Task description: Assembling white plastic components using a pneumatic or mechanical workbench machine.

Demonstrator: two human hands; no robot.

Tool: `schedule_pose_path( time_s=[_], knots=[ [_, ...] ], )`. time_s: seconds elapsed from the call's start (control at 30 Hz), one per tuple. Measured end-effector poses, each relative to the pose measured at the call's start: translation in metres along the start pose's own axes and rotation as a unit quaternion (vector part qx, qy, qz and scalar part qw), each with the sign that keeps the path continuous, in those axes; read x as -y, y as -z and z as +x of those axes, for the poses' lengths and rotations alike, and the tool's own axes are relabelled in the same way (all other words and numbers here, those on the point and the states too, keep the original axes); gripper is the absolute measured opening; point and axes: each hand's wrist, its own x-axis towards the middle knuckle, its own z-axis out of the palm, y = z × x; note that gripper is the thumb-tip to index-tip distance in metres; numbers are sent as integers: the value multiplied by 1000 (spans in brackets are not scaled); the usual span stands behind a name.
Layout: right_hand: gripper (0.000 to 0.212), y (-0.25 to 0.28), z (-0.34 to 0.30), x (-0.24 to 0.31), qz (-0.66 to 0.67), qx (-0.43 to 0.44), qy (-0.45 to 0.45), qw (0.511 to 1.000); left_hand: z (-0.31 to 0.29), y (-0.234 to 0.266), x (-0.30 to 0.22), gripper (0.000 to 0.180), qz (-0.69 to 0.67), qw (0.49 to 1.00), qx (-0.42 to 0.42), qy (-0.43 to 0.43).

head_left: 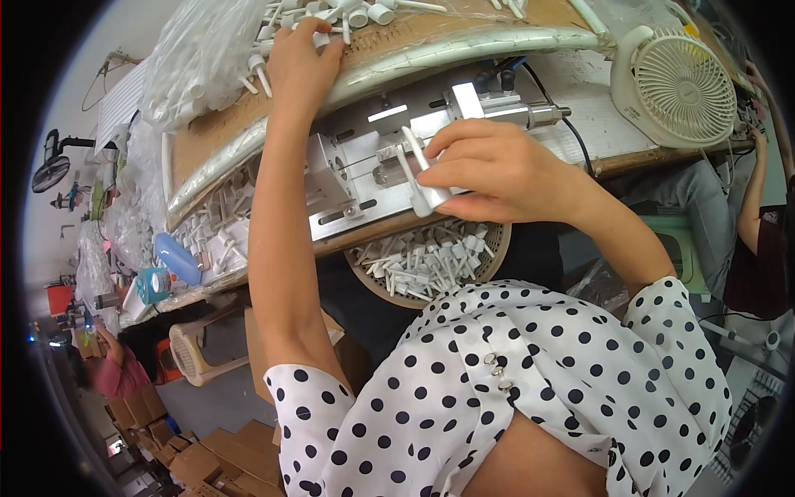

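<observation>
Bench (592, 99) front edge runs just beyond the person's body; beige basket (499, 248) of small white pieces (422, 265) sits between, narrowing the room there. Padded, wrapped rim of the raised tray (464, 46) curves along behind the metal jig (330, 170); left forearm crosses both rim and jig's left end. Widest room: strip of white bench top between jig and fan (686, 87), which blocks the right end. Right hand (505, 170) is above the jig, fingers pinched nearly closed on white stemmed parts (432, 196), stems tilted up. Left hand (305, 62) is over the tray at the white pile (360, 15), fingers bent and partly spread; can't tell whether they grip anything. Clear plastic bag (203, 62) crowds the tray's left; blue container (176, 258) near bench's left end. Co-worker (758, 265) at far right.
</observation>
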Motion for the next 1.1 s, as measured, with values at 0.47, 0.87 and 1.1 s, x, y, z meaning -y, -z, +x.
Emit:
schedule_pose_path(
  time_s=[0.47, 0.87, 1.1],
  knots=[
    [12, -35, 10, -22, -202, 155, 31, 967, -26, 77, 10, 27, -645, 596, 96, 469],
    [27, 43, 97, -124, -269, 89, -292, 914, -149, 73, -108, 26, -322, 928, 64, 174],
    [32, 55, 72, -103, 41, -138, -329, 933, -148, 42, -105, 23, -176, 981, 77, 34]
  ],
)
